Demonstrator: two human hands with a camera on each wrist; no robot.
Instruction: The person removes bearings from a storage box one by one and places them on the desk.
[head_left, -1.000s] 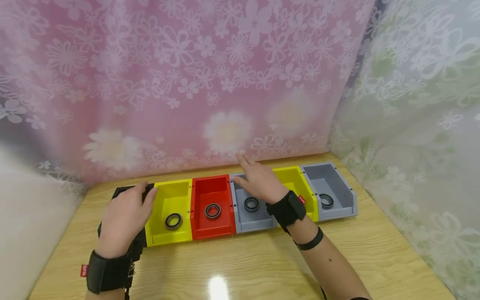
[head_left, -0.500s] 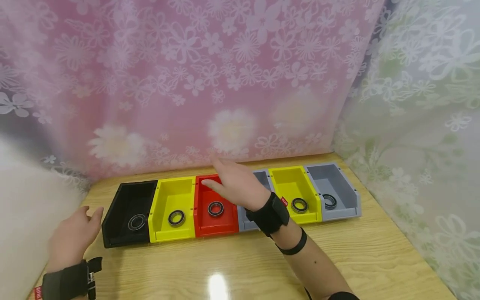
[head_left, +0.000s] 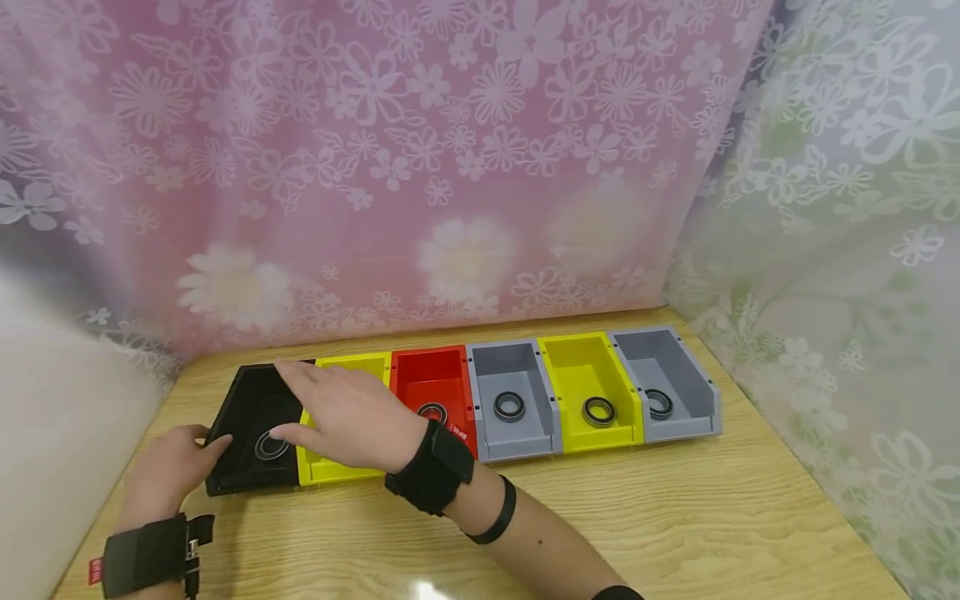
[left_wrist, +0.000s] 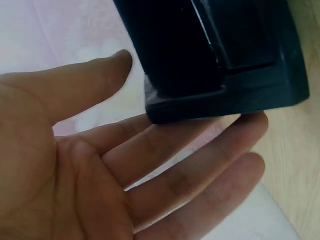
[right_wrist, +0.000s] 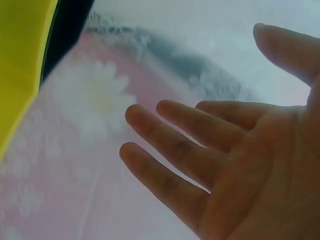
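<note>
At the left end of a row of bins, my left hand is at the outer side of the black bin. In the left wrist view its extended fingers reach along the bin's outer wall, with the thumb apart. A ring bearing lies inside this bin. My right hand holds nothing and hovers over the left yellow bin, fingers straight and pointing toward the black one. It hides most of the yellow bin's inside. Part of another bearing shows in the red bin.
Right of the red bin stand a grey bin, a second yellow bin and another grey bin, each with one bearing. The row sits on a wooden table. A pink flowered curtain hangs behind.
My right hand has swept left from above the first grey bin to the left yellow and black bins. My left hand moved left off the black bin, then back right to its side.
</note>
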